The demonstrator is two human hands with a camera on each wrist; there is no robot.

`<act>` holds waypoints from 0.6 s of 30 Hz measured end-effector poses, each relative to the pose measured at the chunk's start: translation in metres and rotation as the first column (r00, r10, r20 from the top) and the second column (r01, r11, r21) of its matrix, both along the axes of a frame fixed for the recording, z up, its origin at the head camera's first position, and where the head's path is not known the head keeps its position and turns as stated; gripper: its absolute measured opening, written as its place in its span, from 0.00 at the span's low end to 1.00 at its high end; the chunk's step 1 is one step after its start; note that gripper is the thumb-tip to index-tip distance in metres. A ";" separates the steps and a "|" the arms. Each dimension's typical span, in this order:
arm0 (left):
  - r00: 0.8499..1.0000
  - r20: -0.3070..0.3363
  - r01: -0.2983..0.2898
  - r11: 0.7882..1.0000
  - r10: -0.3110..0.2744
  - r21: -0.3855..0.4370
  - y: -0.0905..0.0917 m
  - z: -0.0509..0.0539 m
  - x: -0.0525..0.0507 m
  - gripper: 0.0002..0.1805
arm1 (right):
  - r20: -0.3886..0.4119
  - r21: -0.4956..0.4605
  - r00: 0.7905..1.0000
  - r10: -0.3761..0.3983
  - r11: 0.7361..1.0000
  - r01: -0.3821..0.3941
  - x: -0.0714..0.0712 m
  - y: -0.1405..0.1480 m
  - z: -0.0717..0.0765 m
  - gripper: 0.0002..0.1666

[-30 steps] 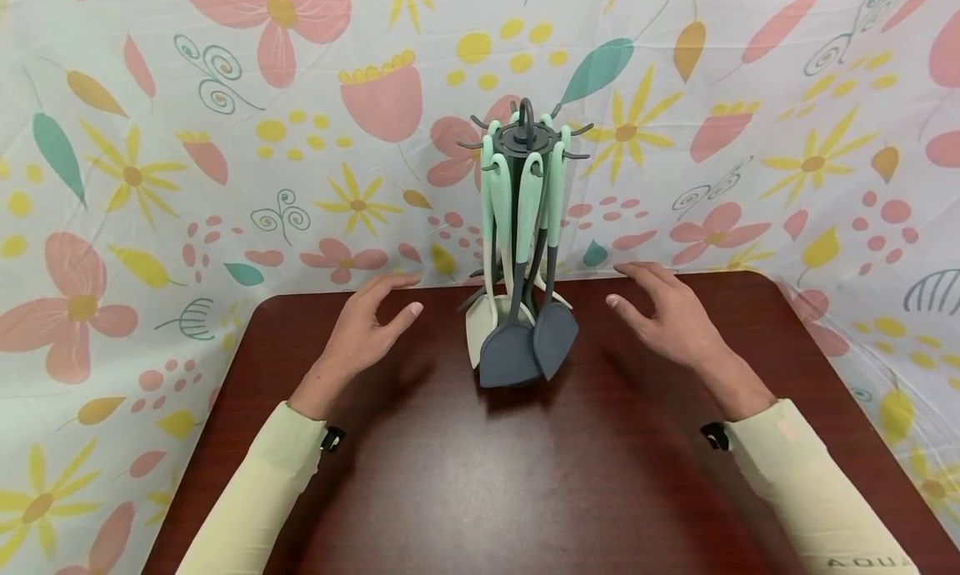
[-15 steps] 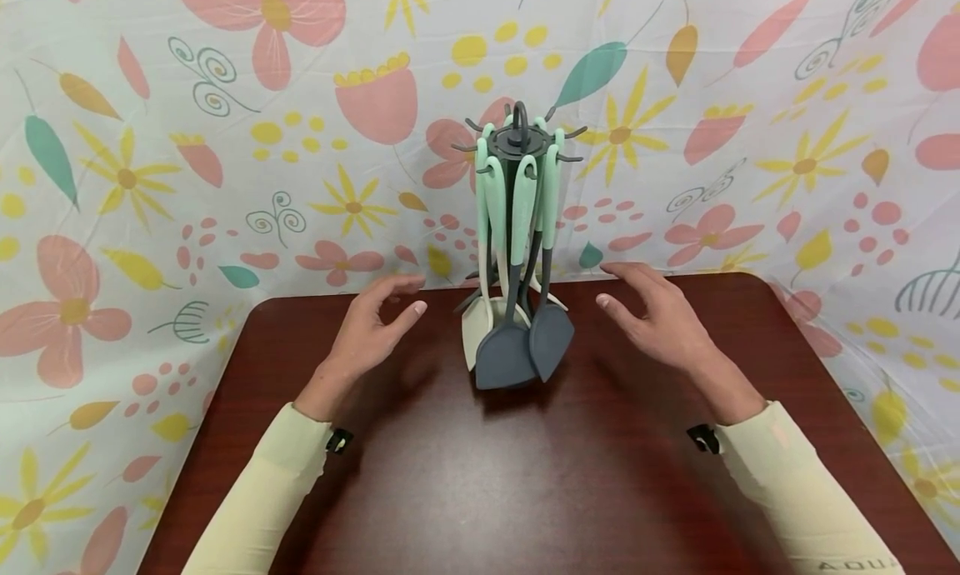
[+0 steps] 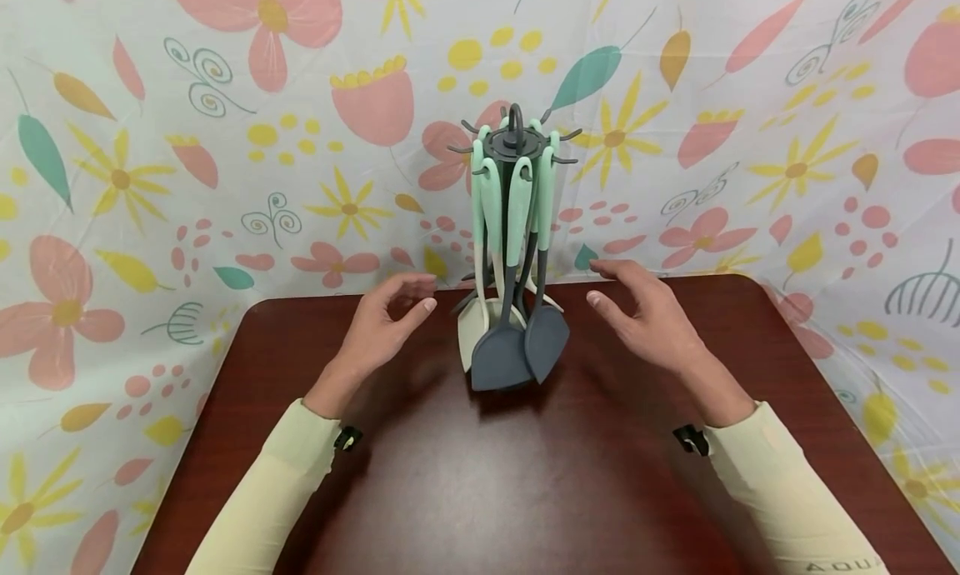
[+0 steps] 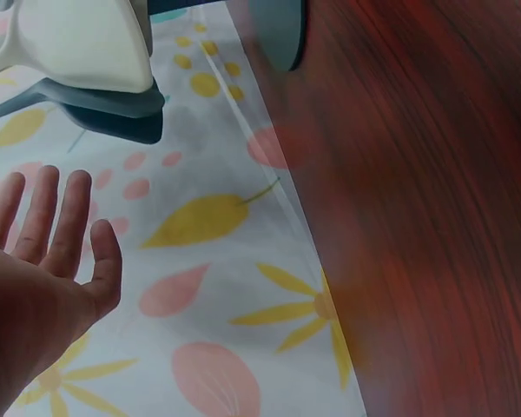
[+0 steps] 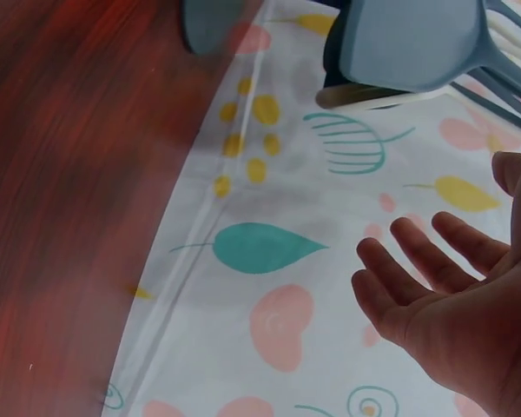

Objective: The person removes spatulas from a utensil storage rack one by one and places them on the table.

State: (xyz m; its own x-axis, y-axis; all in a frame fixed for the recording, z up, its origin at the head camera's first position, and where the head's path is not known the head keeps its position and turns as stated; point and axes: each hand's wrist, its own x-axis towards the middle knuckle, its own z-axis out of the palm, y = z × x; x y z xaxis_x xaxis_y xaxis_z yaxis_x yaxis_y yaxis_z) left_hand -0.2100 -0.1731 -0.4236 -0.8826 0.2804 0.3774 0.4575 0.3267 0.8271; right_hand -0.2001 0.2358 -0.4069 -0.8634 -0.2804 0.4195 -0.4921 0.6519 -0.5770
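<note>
A dark grey rotating-style utensil rack [image 3: 514, 142] with a top loop and several hooks stands near the table's back edge. Mint-handled utensils hang around it, among them a dark grey turner [image 3: 501, 360], a second dark grey one [image 3: 547, 342] at the right and a cream turner [image 3: 472, 333] at the left. My left hand [image 3: 382, 325] hovers left of the rack, fingers relaxed, holding nothing. On the other side my right hand [image 3: 645, 315] hovers with thumb and fingers apart, also holding nothing. Neither touches the utensils. Both wrist views show the palms and loosely spread fingers below the utensil heads.
The dark red-brown wooden table [image 3: 465, 492] extends toward me. Behind and beside it hangs a white cloth [image 3: 285, 142] printed with flowers and leaves, close behind the rack.
Both hands have come slightly closer to the rack, the left moving right and the right moving left. The whole head view has shifted a little. The rack and utensils stand as before.
</note>
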 end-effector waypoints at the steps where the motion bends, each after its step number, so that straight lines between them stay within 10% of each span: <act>1: 1.000 0.004 0.000 1.000 0.000 0.000 0.002 0.001 0.000 0.18 | 0.001 -0.003 1.000 0.002 1.000 -0.002 0.000 -0.001 0.001 0.30; 18: 1.000 0.002 0.002 0.996 -0.002 0.089 0.021 0.001 -0.005 0.13 | -0.015 -0.053 0.999 0.041 0.998 -0.042 0.007 -0.015 0.016 0.30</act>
State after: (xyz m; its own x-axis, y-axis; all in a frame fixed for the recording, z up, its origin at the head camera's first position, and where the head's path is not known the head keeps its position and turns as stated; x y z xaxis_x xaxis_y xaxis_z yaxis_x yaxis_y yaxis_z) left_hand -0.2152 -0.1517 -0.4229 -0.8827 0.2474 0.3995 0.4566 0.2505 0.8537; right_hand -0.1928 0.2206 -0.3904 -0.8455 -0.2927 0.4467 -0.5262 0.5992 -0.6034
